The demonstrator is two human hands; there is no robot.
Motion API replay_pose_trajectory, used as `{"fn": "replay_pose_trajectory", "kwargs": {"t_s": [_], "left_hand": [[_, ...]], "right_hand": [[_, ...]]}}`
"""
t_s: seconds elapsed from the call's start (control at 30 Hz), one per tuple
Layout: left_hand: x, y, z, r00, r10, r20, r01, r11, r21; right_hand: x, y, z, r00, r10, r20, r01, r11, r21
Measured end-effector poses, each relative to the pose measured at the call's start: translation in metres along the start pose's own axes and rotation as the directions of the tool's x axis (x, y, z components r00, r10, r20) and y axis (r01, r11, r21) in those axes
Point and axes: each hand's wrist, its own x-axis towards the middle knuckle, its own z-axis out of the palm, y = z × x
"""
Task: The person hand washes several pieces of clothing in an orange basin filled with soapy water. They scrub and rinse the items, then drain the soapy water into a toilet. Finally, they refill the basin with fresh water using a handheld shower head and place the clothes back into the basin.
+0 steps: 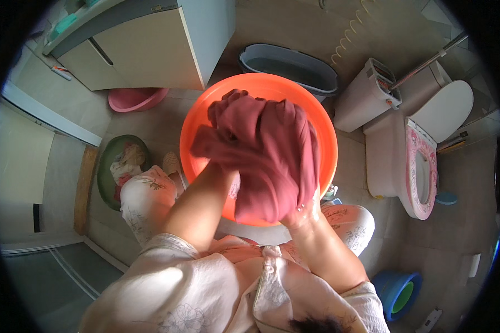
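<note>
A bunched maroon cloth (271, 141) is held up over a round orange plastic basin (328, 137). My left hand (225, 164) grips it from the left, its fingers hidden beneath the folds. At the cloth's lower right, my right hand (302, 214) grips the edge; its skin looks wet and its fingertips are covered. Part of the cloth is blurred on the left. Under my left forearm, a small pale patterned patch shows inside the basin, which the cloth mostly hides.
Behind the basin stands a grey oblong tub (291, 62). A green basin (106, 175) with crumpled clothes (129, 162) sits left, and a pink basin (137, 100) lies below the cabinet (146, 45). To the right are a lidded bin (358, 100), a toilet (385, 162) and a blue bucket (389, 287).
</note>
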Motion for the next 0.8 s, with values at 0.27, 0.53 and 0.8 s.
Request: {"fn": "replay_pose_trajectory", "kwargs": {"t_s": [0.27,0.53,0.8], "left_hand": [[0.016,0.035,-0.012,0.956,-0.272,-0.107,0.274,0.710,0.649],[0.047,0.045,-0.003,0.843,-0.362,-0.398,0.433,0.017,0.901],[0.055,0.054,0.007,0.724,-0.400,-0.562,0.518,-0.223,0.826]], "right_hand": [[-0.003,0.072,0.057,0.698,-0.074,0.712,-0.655,-0.470,0.592],[0.049,0.058,0.055,0.732,-0.106,0.673,-0.121,0.952,0.281],[0.018,0.081,0.077,0.477,-0.822,0.311,-0.451,-0.533,-0.716]]}}
